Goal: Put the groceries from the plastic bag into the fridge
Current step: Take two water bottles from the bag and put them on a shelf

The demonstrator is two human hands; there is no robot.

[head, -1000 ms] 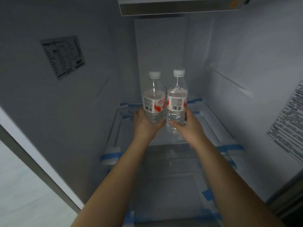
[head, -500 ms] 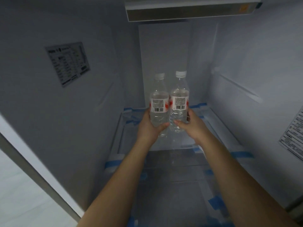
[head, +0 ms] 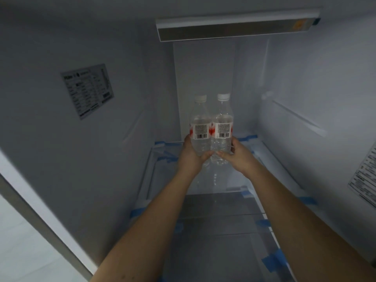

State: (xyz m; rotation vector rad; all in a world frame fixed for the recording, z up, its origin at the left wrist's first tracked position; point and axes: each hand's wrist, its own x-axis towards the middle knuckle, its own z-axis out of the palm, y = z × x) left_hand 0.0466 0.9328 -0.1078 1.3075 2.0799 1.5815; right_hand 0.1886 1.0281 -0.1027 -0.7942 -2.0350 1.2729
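My left hand wrapped around left water bottle, right hand around right water bottle. Bottles upright, touching side by side, deep inside fridge above glass shelf; contact with shelf unclear. Blue tape along shelf edges.

Two water bottles, two hands, two wall stickers
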